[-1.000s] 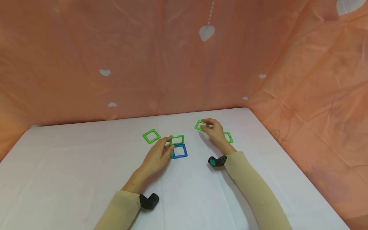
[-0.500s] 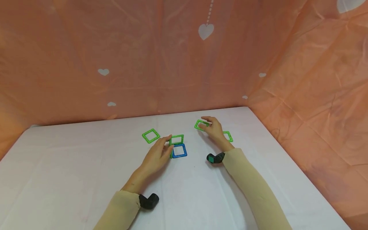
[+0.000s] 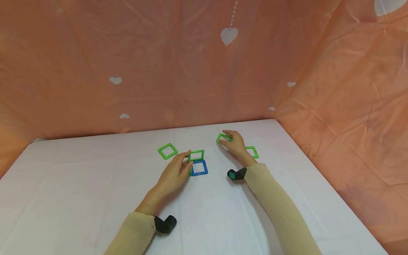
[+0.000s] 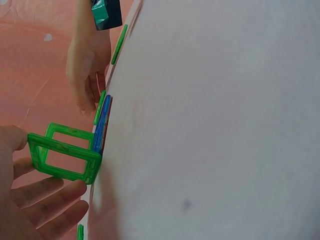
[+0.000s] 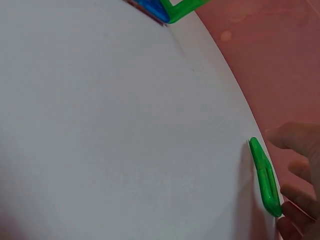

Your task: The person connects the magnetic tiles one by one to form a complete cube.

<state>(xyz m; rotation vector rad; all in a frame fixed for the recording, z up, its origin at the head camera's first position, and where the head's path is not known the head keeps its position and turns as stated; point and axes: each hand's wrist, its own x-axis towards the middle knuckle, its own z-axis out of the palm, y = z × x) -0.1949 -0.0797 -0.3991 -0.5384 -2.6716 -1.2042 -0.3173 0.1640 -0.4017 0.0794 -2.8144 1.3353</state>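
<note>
right hand (image 3: 235,143) edges left, thumb wide, at far green square (image 5: 266,180), still unjoined; left hand (image 3: 172,173), straight-fingered, touches upright green square (image 4: 62,146) beside blue square (image 3: 199,174).

No legible text, label, number or sign (in any view).

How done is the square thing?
Done: green far wall and left wall stand against the blue square. In hand: left hand touches left wall; right hand is at another green square, grip unclear. Remaining, probably: that one and two loose squares, as blue's near and right edges look bare.
</note>
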